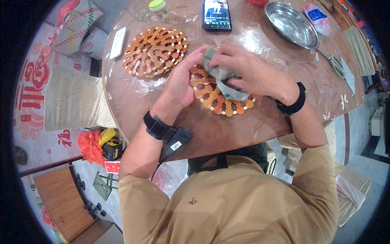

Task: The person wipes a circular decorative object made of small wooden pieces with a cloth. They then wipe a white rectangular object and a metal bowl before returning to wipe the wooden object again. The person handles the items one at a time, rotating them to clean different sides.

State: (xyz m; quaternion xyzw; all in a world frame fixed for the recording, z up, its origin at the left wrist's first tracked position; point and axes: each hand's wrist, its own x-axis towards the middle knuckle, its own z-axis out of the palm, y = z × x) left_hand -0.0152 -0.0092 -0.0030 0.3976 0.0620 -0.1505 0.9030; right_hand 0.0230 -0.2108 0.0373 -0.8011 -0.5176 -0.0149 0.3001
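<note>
My left hand (180,83) and my right hand (248,69) are both closed around a bundle of greenish cloth or wrapped material (223,75) held just above a round wooden trivet (221,101) made of orange pegs and pale beads. The bundle hides most of that trivet's middle. A second, similar round trivet (154,51) lies flat to the left, untouched. Both wrists wear black bands.
The round brown table (227,130) carries a phone (217,14), a steel bowl (291,24), a small jar with a green lid (158,8), a white flat object (118,42), a plastic packet (317,17) and scissors (335,63). Bags and stools sit on the floor at left.
</note>
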